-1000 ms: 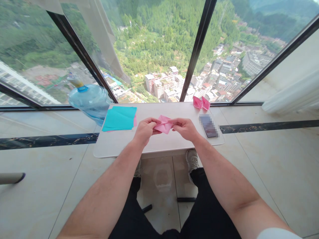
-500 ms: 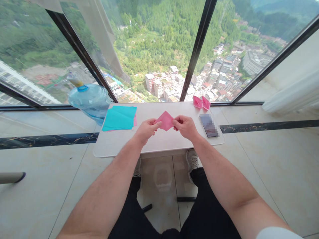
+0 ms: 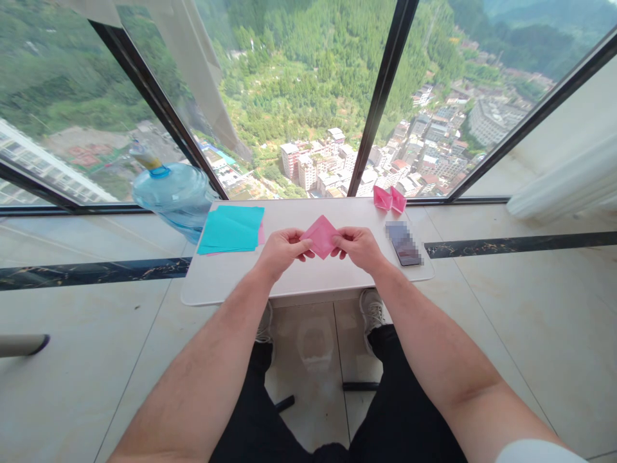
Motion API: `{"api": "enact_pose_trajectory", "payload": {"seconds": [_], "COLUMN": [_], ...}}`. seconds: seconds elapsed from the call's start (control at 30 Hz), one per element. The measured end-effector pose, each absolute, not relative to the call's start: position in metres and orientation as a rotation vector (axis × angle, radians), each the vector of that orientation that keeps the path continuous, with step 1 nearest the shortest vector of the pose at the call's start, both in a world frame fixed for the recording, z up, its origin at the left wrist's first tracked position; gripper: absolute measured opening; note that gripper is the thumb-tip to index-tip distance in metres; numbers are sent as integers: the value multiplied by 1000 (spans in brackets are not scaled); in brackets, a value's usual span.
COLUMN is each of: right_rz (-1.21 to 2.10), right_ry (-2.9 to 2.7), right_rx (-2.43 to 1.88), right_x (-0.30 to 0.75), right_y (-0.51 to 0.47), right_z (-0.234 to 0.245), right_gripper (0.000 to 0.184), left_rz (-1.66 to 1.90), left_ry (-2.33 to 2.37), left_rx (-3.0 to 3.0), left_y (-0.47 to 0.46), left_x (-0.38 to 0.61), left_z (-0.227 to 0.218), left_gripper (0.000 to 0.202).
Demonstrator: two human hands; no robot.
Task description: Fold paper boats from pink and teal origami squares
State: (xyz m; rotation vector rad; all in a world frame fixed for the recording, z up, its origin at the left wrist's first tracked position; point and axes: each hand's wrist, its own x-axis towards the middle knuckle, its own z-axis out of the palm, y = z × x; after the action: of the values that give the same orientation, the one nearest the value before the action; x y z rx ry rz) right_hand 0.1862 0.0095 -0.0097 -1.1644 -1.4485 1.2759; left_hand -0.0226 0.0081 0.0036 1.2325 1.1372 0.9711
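Between my hands, above the white table [image 3: 231,283], is a folded piece of pink paper [image 3: 322,235], turned so that it looks like a diamond with a corner pointing away from me. My left hand [image 3: 287,247] pinches its left corner, thumb on top. At the right corner my right hand [image 3: 353,244] grips it in the same way, with fingers curled underneath. The fingertips beneath the paper are partly hidden. Two folded pink paper shapes [image 3: 390,199] stand joined or side by side at the table's far right corner; which, I cannot tell.
A stack of turquoise paper sheets [image 3: 232,228], with pink edges showing under it, lies on the table's left. A phone [image 3: 403,244] rests at the right. Behind the left end stands a large blue water bottle [image 3: 174,193]. Tall windows [image 3: 308,83] rise beyond the table.
The pink paper has tilted and now shows a broader diamond, its near corner lower. My right hand's fingers have shifted under its right corner.
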Motion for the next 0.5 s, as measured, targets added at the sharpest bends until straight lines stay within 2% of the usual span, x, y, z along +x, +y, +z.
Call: {"api": "enact_pose_trajectory", "payload": {"seconds": [0.13,0.33,0.5], "right_rz": [1281,1270,1257], "right_ry": [-1438,-1382,-1421], "right_rx": [-1157,-1155,-1175], "right_x": [187,182,179], "right_y": [8,6,2], "right_z": [-10,-8,-6], "right_gripper": [31,32,28], "left_rz": [982,1096,1053], "left_ry": [1145,1214,1203], "left_rx": [1221,1256,1328], "left_y": [7,7,6], "left_x": [-22,-20,-18], "left_z": [7,6,7], "left_gripper": [34,28,25]}}
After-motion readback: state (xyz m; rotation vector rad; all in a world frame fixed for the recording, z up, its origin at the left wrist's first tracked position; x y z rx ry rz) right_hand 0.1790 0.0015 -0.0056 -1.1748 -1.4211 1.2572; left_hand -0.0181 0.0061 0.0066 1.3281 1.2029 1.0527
